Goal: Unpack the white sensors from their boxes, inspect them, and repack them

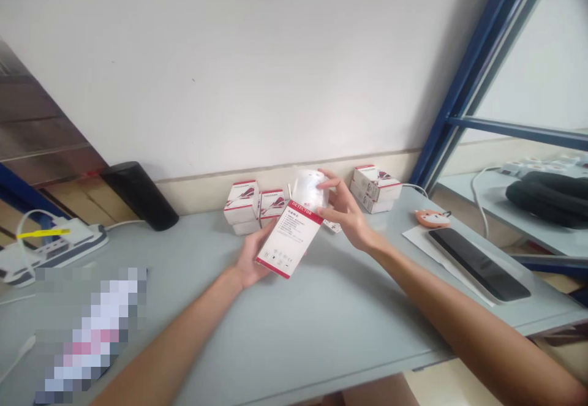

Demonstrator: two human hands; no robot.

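Observation:
A white-and-red detector box (290,240) is tilted above the table, its printed back towards me. My left hand (252,260) is wrapped round the box's lower left side. At the box's upper end shows a white detector in clear plastic wrap (309,188), partly out of the box. The fingers and thumb of my right hand (343,205) close on the wrapped detector from the right. Behind the held box stand similar small boxes, some at the left (242,203) and a stack at the right (375,184). Something white behind the held box is mostly hidden.
On the grey table (294,338) lie a phone (479,264), white paper (420,239) and an orange animal-shaped item (432,218). A black cylinder (140,195) leans by the wall. A power strip (59,250) and a blurred-out object (94,335) are at the left.

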